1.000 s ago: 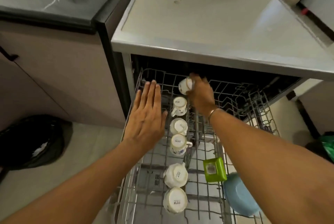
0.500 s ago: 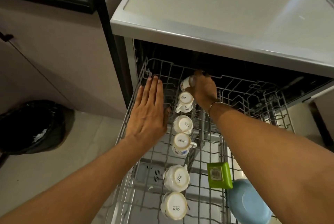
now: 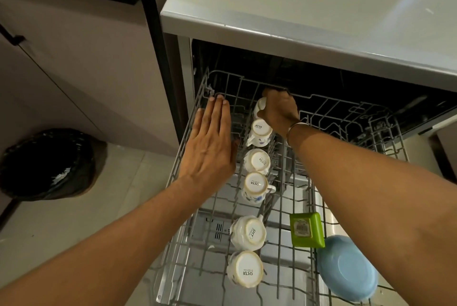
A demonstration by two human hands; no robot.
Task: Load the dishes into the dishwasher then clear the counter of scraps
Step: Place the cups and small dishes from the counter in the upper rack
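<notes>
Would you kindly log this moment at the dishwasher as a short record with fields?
rack: wire rack, pulled out of the dishwasher
row: five white teacups, bases up, down the rack's middle
left hand: flat, fingers straight, at the rack's left side; contact unclear
right hand: grips a sixth cup at the row's far end
also racked: green container, blue bowl, near right
floor: black-lined bin, left

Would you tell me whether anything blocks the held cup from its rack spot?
Nothing visible does: the right hand holds the cup at the row's far end, behind the next cup; the left hand is aside.
</notes>
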